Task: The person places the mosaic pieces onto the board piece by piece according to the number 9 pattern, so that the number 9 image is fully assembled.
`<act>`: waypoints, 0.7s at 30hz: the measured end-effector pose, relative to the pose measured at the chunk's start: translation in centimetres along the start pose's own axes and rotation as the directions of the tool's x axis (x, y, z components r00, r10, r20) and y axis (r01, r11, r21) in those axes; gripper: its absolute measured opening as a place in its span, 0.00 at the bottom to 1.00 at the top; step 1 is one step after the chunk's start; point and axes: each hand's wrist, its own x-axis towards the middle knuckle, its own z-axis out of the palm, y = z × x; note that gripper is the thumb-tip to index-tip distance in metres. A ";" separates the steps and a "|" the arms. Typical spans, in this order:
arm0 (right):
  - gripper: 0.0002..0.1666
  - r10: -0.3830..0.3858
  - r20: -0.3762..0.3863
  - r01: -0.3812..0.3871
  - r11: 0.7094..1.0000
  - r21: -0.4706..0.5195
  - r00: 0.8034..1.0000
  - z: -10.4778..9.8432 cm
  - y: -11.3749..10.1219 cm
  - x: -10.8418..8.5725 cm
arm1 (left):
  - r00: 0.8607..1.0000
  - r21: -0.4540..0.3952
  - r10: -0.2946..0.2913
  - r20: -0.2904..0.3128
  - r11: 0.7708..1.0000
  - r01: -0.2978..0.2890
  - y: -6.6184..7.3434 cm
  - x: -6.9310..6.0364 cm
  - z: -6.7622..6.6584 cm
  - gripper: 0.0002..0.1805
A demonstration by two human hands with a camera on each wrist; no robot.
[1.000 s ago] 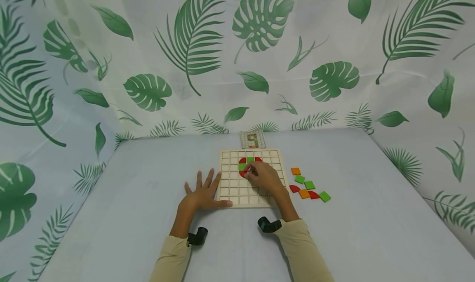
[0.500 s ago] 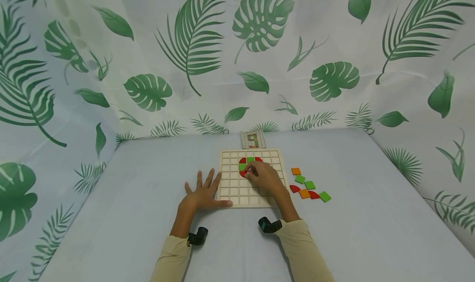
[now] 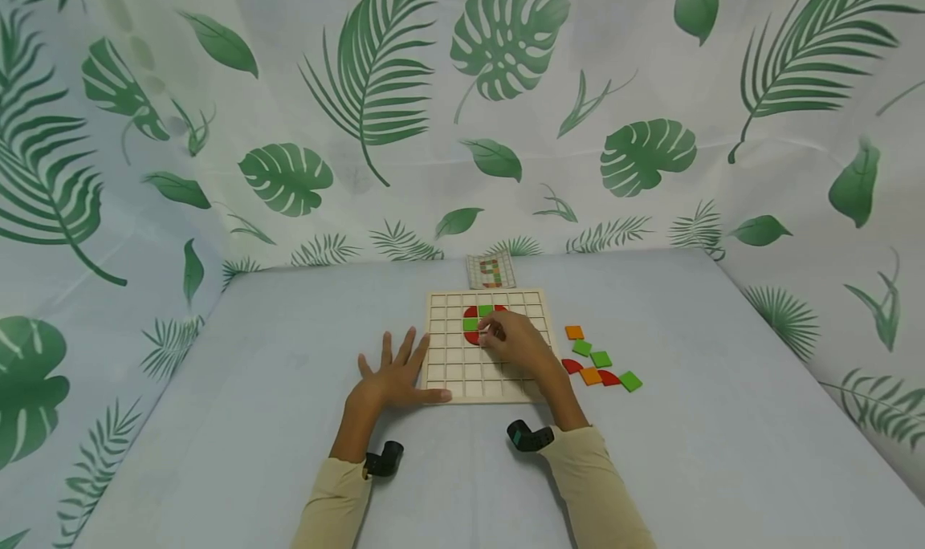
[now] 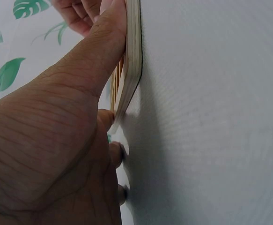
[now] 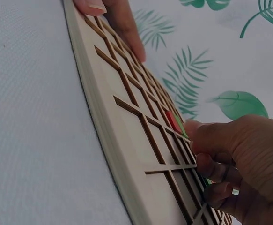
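Observation:
My left hand lies spread at the left front corner of a wooden grid board, its thumb resting on the front edge. Over the board's upper middle, my right hand has its fingers curled, with thumb and fingertips close together beside a red quarter-circle tile. Whether a tile sits between those fingertips is hidden. A green square tile, another red quarter-circle tile and a second green square lie in the grid nearby. In the right wrist view, the thumb is against the tiles' edge.
Right of the board lie several loose tiles, among them an orange square, a green square and a red quarter circle. A pattern card lies behind the board. A leaf-printed cloth rises behind the table.
Both hands hold almost the same positions. The right wrist and forearm have shifted slightly to the right, and the head view has moved a little.

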 end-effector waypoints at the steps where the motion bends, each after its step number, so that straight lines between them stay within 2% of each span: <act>1: 0.08 -0.001 -0.001 0.001 1.000 0.004 1.000 -0.1 0.1 0.0 | 1.000 0.001 -0.001 0.001 1.000 0.001 0.0 0.0 0.0 0.59; 14: 0.09 0.029 -0.018 -0.029 1.000 0.003 0.999 -1.8 1.3 -0.3 | 1.000 0.004 -0.005 0.000 1.000 0.005 -0.2 0.4 0.2 0.59; 21: 0.10 0.019 -0.064 -0.018 1.000 0.024 0.998 -3.2 2.4 -1.2 | 1.000 -0.012 -0.003 -0.004 1.000 0.003 -0.2 0.5 0.4 0.60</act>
